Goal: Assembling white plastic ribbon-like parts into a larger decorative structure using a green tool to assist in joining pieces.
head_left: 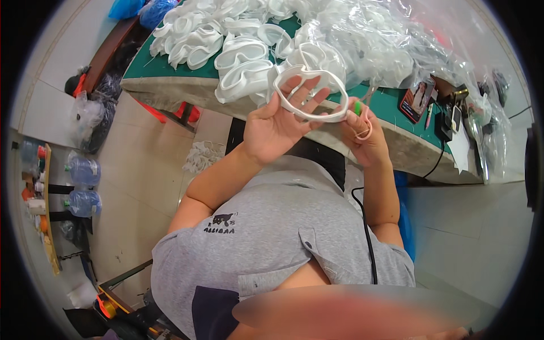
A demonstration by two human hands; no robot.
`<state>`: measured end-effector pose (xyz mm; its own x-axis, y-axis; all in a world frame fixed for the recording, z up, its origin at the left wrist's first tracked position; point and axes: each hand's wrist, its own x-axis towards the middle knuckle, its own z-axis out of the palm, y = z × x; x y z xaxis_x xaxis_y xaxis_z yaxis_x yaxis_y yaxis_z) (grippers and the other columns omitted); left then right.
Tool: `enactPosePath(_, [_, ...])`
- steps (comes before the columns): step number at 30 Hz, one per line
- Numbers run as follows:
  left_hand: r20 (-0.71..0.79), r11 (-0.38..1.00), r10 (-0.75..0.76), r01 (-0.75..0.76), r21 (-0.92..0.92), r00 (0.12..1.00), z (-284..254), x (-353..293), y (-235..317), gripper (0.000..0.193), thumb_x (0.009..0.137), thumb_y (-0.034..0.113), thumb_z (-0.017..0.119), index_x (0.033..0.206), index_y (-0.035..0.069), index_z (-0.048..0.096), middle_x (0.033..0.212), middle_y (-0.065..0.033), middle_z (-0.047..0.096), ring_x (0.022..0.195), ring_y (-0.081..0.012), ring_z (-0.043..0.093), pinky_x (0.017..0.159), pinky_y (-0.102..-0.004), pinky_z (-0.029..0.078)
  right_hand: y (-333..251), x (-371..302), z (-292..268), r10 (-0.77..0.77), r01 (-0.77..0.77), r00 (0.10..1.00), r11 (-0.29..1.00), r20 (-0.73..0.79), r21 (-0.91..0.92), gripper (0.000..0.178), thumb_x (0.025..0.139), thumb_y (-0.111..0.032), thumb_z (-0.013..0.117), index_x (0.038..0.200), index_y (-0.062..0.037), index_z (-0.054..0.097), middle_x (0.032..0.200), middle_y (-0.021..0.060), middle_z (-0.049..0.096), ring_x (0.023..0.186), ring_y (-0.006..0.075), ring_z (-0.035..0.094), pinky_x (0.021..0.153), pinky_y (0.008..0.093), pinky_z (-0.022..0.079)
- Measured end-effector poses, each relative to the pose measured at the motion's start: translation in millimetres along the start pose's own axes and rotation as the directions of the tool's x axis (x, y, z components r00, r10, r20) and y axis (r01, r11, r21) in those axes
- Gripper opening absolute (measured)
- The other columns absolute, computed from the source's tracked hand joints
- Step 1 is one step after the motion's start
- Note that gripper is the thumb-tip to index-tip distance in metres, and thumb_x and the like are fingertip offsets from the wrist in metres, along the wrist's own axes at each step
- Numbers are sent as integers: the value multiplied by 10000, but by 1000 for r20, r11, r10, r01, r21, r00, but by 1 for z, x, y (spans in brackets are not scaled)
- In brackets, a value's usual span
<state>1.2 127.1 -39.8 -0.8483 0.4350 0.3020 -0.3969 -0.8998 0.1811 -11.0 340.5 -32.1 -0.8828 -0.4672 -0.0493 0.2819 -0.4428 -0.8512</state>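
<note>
Over the left hand's (275, 133) spread fingers sits a white goggle-shaped frame (323, 118), that hand open with its thumb by the rim. The right hand (368, 144) is curled around a pinkish loop (369, 128) at the frame's other side. Looks like one piece mid-work; loads of similar white frames (245, 67) lie beyond both hands, finished or waiting, can't tell.

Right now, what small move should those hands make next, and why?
Perhaps turn the white frame slightly to check its edge: it is held up in clear view, the left hand shows its fingers spread through the opening, and the right hand, curled around a pink loop, is close beside it.
</note>
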Motion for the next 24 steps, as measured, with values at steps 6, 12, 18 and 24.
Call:
enactPosePath(6, [16, 987, 42, -44, 154, 999, 3, -4, 4, 413, 984, 332, 391, 1322, 108, 470, 1486, -115, 316, 1385, -304, 262, 1074, -456, 309, -7, -2, 3, -146, 143, 982, 989, -118, -34, 249, 824, -99, 692, 994, -86, 511, 827, -44, 501, 585, -1, 406, 474, 137, 296])
enactPosePath(12, [-79, -99, 41, 83, 992, 996, 15, 4, 79, 227, 941, 177, 533, 1022, 2, 652, 964, -69, 690, 1010, -155, 620, 875, -304, 463, -26, -30, -41, -539, 539, 842, 841, -5, 38, 385, 813, -14, 658, 1132, -53, 446, 1029, 42, 522, 897, 92, 546, 767, 185, 473])
enactPosePath(18, [413, -768, 618, 401, 500, 669, 11, 63, 213, 627, 838, 221, 590, 1377, 59, 313, 735, -173, 650, 653, -335, 619, 620, -411, 487, -63, -84, -47, -665, 260, 706, 563, -244, -784, 205, 778, -94, 712, 901, -63, 552, 754, -69, 399, 674, 26, 349, 628, 169, 297])
enactPosePath(24, [51, -712, 702, 701, 30, 711, -55, 112, 333, 863, 822, 390, 601, 1469, 46, 146, 997, -239, 654, 899, -390, 646, 760, -484, 508, -80, -154, -63, -696, 160, 670, 476, -259, -865, 184, 812, -79, 698, 931, -58, 559, 809, -51, 478, 747, 28, 418, 689, 176, 338])
